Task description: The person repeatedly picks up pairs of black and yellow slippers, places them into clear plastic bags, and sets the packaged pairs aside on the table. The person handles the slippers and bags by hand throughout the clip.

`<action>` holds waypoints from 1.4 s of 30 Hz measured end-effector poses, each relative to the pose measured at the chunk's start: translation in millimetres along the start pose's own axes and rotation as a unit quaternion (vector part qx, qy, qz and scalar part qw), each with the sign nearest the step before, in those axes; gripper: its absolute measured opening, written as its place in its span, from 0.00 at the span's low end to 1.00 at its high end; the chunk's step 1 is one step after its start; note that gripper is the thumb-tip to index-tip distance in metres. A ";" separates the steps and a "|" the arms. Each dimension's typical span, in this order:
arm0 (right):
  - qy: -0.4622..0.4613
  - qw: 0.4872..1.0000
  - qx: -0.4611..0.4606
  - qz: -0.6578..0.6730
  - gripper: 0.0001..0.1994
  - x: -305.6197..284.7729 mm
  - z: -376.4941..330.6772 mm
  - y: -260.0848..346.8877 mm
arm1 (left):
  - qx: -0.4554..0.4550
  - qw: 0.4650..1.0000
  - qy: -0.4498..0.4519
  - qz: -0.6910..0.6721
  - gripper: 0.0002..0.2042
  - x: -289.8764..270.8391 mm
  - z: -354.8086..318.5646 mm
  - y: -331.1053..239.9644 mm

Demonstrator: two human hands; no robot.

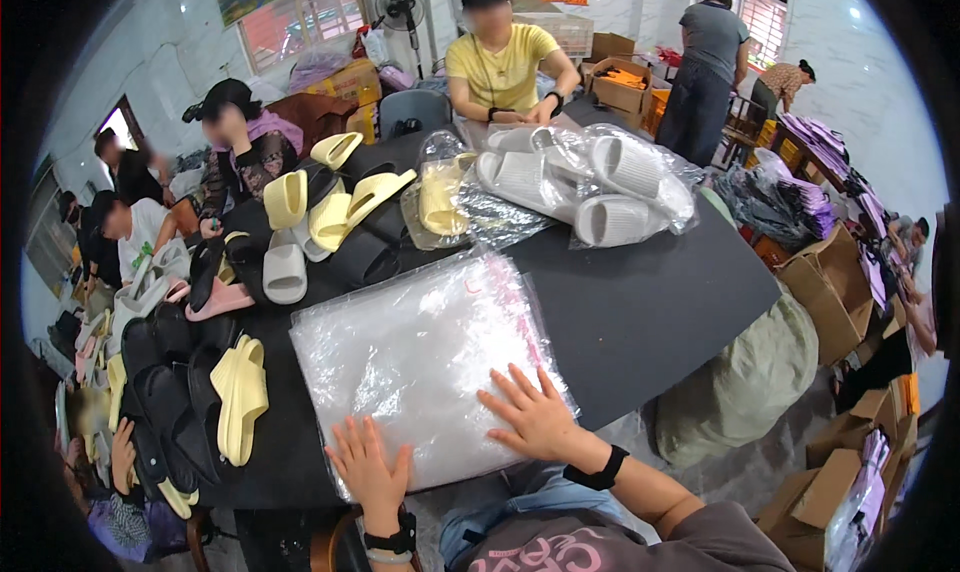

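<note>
A stack of clear plastic bags (410, 347) lies flat at the near edge of the black table (660, 317). My left hand (368, 467) rests with fingers spread on its near left corner. Toward the stack's right side, my right hand (530, 412) lies flat, its fingers also apart. Neither hand holds anything. Left of the stack is a pair of yellow slippers (240, 397), beside several black slippers (170, 402). Beyond the stack, grey slippers in clear bags (625, 177) are heaped, with a bagged yellow slipper (440, 200) next to them.
Loose yellow slippers (335, 217) and a grey slipper (285, 272) lie at the far left. Across the table sits a person in a yellow shirt (505, 67). A pale green sack (745, 382) and open cardboard boxes (830, 292) stand on the right.
</note>
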State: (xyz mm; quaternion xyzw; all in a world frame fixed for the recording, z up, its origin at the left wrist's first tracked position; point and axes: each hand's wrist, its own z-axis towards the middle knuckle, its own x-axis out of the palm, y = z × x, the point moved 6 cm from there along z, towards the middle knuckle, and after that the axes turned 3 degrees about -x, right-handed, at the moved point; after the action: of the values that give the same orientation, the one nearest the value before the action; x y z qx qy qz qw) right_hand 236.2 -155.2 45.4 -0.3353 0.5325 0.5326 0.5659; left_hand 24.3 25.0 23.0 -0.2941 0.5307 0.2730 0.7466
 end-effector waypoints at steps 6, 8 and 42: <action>0.046 0.887 -0.058 0.457 0.33 -30.3 2.9 -62.6 | -0.016 1.000 0.004 -0.005 0.40 -2.1 -0.2 1.6; -0.054 0.921 0.019 0.386 0.30 -70.6 12.3 -115.3 | -0.014 1.000 0.003 0.003 0.40 1.7 -1.1 5.0; -0.336 0.864 -0.001 0.375 0.18 -191.0 80.0 -98.9 | 0.055 0.987 -0.026 0.150 0.33 -4.1 -5.6 -3.3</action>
State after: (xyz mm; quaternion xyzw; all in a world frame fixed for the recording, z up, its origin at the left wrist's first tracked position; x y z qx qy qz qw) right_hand 376.5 -146.9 226.8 0.0885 0.3953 0.7856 0.4678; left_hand 22.0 18.3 25.9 -0.1629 0.5634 0.3595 0.7258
